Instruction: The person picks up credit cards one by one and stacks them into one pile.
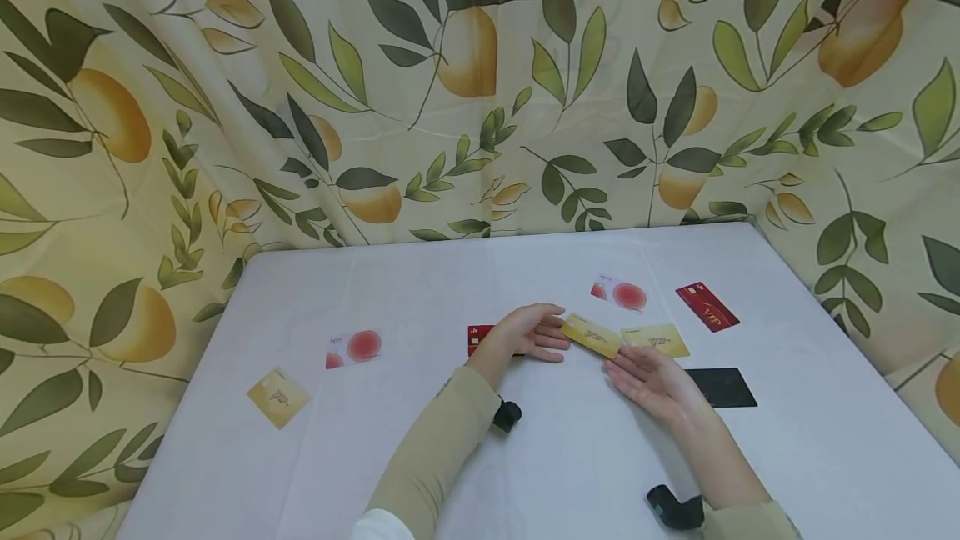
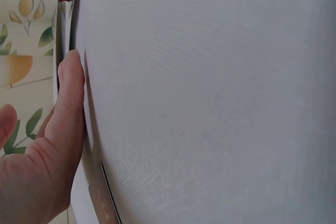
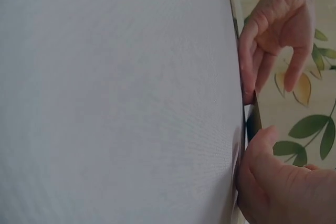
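Between my two hands a gold card (image 1: 591, 335) slants, its left end at the fingertips of my left hand (image 1: 528, 332). Those fingers are straight, and the thumb (image 2: 6, 121) stands apart from them. My right hand (image 1: 652, 382) has its straightened fingertips at the card's lower right corner. Edge-on in the right wrist view, the card (image 3: 254, 116) spans the gap between both hands. A second gold card (image 1: 663, 340) lies just beyond the right fingers. A red card (image 1: 479, 338) is partly hidden behind the left hand, and a black card (image 1: 727, 387) is partly covered by the right wrist.
White cloth covers the table (image 1: 420, 290). At the left lie a gold card (image 1: 279, 397) and a white card with red circles (image 1: 354, 348). Another such white card (image 1: 619, 292) and a red VIP card (image 1: 708, 307) lie at the back right. A patterned curtain (image 1: 480, 148) hangs behind.
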Motion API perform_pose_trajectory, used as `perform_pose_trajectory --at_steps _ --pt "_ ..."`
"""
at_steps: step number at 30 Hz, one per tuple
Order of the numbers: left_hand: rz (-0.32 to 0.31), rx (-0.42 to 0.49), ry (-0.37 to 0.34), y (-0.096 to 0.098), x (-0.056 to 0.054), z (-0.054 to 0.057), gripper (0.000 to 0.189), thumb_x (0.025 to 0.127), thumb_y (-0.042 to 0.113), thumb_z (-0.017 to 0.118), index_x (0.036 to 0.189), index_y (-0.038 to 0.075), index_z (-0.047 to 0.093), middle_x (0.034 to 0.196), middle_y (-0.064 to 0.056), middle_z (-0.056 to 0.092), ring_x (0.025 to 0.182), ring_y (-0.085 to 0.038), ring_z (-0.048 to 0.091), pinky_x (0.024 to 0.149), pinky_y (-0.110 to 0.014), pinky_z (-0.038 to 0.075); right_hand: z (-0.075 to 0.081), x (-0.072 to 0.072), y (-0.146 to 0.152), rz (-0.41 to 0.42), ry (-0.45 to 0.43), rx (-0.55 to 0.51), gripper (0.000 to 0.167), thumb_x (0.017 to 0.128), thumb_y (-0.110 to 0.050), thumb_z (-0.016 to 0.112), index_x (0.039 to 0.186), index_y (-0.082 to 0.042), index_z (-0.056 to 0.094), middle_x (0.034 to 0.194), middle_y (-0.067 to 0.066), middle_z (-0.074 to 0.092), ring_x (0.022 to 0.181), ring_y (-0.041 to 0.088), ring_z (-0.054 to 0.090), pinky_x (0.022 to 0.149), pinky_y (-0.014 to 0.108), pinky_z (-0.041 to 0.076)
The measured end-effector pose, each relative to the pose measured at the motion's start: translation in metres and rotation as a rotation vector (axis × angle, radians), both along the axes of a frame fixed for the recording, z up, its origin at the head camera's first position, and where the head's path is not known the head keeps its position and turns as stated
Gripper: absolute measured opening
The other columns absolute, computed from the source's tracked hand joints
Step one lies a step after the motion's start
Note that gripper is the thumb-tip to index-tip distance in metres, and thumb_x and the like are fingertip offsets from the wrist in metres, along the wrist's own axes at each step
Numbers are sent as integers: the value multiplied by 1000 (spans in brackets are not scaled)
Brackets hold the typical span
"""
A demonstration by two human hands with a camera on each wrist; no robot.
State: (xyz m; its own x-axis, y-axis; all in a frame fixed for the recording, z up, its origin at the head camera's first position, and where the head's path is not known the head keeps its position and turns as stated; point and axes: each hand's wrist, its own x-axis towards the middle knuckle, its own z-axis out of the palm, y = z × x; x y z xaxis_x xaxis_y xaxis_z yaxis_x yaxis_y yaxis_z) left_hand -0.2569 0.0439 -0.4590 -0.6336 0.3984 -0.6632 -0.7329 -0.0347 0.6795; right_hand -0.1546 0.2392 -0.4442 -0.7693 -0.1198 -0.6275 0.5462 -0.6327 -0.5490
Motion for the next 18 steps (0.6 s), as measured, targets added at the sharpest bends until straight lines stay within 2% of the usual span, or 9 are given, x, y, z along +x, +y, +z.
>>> perform_pose_trajectory --at_steps 3,6,10,15,18 --pt "-1 -3 10 0 1 -1 43 89 29 58 117 -4 56 92 -17 66 88 -27 65 80 -48 52 -1 -1 0 -5 -8 -8 49 94 -24 51 135 -19 25 113 5 54 114 20 53 104 35 34" --pt "11 -5 23 0 2 -1 38 89 27 58 113 -2 58 91 -17 67 86 -27 66 77 -46 53 -1 -2 0 15 4 -18 41 94 -24 51 128 -18 29 103 5 62 113 22 55 103 36 35" --pt "36 4 33 -2 4 -2 27 89 21 58 106 0 62 89 -17 68 84 -27 67 74 -45 54 -1 -3 -1 50 20 -11 37 94 -27 51 123 -16 33 99 7 66 112 23 56 102 38 35" --pt "56 22 38 -3 7 -5 22 89 17 57 103 1 64 91 -17 68 86 -28 67 74 -44 55 0 -6 -2 51 22 34 34 93 -28 53 121 -15 37 96 7 68 104 23 60 100 39 38" --pt "104 38 38 -2 9 -7 20 88 15 59 102 1 65 91 -16 68 87 -28 66 74 -43 55 0 -8 -4 49 27 72 35 93 -27 53 122 -16 38 94 6 68 101 22 62 98 38 40"
